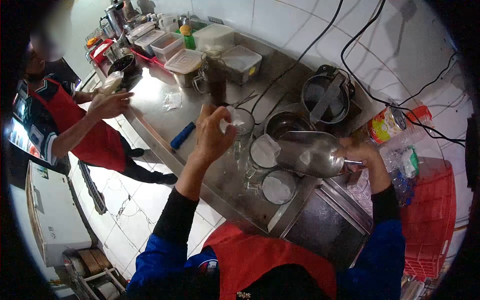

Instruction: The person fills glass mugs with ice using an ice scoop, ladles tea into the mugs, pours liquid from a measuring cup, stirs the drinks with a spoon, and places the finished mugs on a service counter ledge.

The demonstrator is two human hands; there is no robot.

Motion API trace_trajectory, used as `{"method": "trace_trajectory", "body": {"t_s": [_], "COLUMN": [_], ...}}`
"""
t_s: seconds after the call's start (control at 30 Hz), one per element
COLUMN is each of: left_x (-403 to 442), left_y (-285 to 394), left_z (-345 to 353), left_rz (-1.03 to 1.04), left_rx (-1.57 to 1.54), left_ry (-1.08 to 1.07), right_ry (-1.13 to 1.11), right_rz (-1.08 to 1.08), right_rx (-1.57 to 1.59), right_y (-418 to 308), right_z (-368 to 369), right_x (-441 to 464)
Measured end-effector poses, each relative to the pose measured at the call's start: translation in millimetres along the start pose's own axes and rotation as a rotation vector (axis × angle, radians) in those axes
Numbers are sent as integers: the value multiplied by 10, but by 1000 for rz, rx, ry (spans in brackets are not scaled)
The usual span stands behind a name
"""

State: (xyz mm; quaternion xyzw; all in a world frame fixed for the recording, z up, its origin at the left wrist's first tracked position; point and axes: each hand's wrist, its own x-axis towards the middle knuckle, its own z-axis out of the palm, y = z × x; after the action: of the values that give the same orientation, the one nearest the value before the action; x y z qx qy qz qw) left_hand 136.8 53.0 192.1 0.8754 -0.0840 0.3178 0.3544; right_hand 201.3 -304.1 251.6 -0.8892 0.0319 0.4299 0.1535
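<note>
Fingers curled around scoop handle

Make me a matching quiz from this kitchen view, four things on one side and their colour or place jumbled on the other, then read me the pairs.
1. Metal scoop
2. Plastic crate
3. Black cables
4. Blue object

A. Against the tiled wall
B. Near the counter edge
C. In the right hand
D. Red

Pairs: 1-C, 2-D, 3-A, 4-B.
</note>
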Motion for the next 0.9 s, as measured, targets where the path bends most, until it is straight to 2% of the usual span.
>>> {"method": "trace_trajectory", "body": {"t_s": [0.03,0.1,0.17,0.2,0.27,0.3,0.33,0.4,0.43,0.5,0.53,0.6,0.7,0.73,0.8,0.83,0.9], "left_x": [25,88,137,141,126,135,134,105,56,-64,-113,-209,-283,-258,-190,-196,-199], "left_y": [-33,-31,-8,-31,-114,-42,25,222,335,535,562,538,405,424,446,397,341], "left_z": [11,39,66,108,238,231,211,124,101,98,155,328,554,553,533,520,453], "left_rz": [4,18,-26,-26,102,173,175,88,88,45,41,167,200,181,137,119,80], "left_rx": [49,13,-39,-38,70,120,121,42,41,-124,-122,58,35,55,-58,-41,-278], "left_ry": [-47,-104,-300,-298,-384,-282,-281,-264,-264,-628,-627,-628,-624,-616,-737,-729,-507], "right_ry": [0,55,-11,-75,-34,4,5,379,379,122,119,87,99,89,227,216,96], "right_rz": [-2,-218,-160,-102,-83,-62,-63,-462,-460,-353,-355,-203,-150,-171,-426,-448,-341], "right_rx": [-2,35,-11,-55,13,82,83,-270,-270,-84,-87,51,-13,-25,-134,-144,33], "right_y": [18,59,19,-8,-5,8,56,235,323,449,387,217,-88,-88,101,282,491], "right_z": [11,53,25,7,33,59,94,158,153,140,147,154,139,166,181,163,176], "right_x": [16,46,-3,-37,-89,-111,-82,90,193,347,296,106,-210,-163,-30,131,323]}}
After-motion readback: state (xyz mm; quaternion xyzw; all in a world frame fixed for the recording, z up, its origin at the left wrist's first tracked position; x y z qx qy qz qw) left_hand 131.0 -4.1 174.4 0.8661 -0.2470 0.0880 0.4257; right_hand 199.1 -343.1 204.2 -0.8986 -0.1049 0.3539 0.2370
